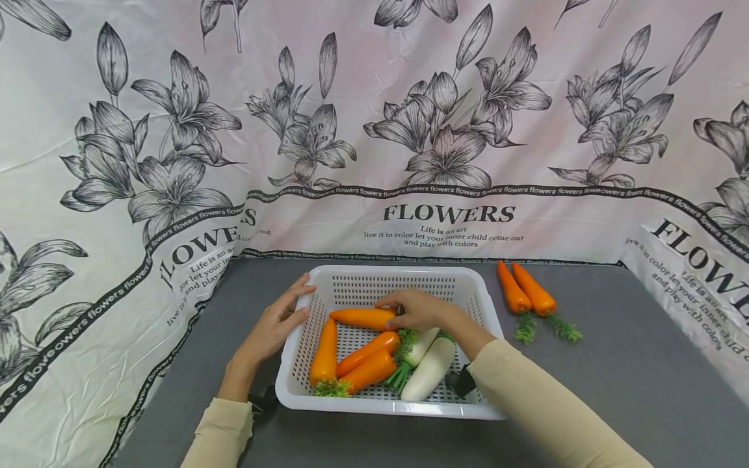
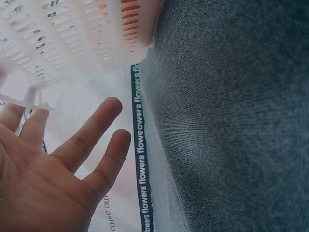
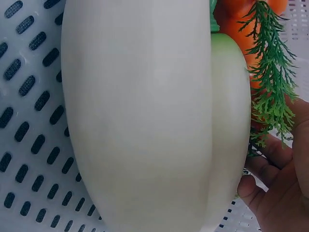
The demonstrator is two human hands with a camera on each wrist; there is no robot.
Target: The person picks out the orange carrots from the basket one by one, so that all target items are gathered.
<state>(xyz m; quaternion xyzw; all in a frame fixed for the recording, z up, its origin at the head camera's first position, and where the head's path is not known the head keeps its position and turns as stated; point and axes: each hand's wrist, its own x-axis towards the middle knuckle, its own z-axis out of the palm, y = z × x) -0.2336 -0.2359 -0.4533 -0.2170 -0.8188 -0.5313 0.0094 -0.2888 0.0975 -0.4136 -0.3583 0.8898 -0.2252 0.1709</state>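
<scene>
A white plastic basket [image 1: 404,407] holds several orange carrots and two white radishes. My right hand [image 1: 418,309] is inside it, gripping the thick end of a carrot [image 1: 363,318] that points left. In the right wrist view, curled fingers [image 3: 270,169] show beside the green leaves [image 3: 273,72]; the grip itself is hidden. Below lie another carrot [image 1: 324,357] along the left wall, an orange carrot [image 1: 370,370] and a white radish [image 1: 430,370]. My left hand [image 1: 275,328] touches the basket's left rim, and two of its fingers [image 2: 91,130] stretch out freely beneath the rim.
Two carrots with green tops, one of them a leaning carrot [image 1: 534,289], lie on the grey tabletop [image 1: 585,390] right of the basket. A flower-printed cloth [image 1: 445,169] hangs behind the table and along both sides.
</scene>
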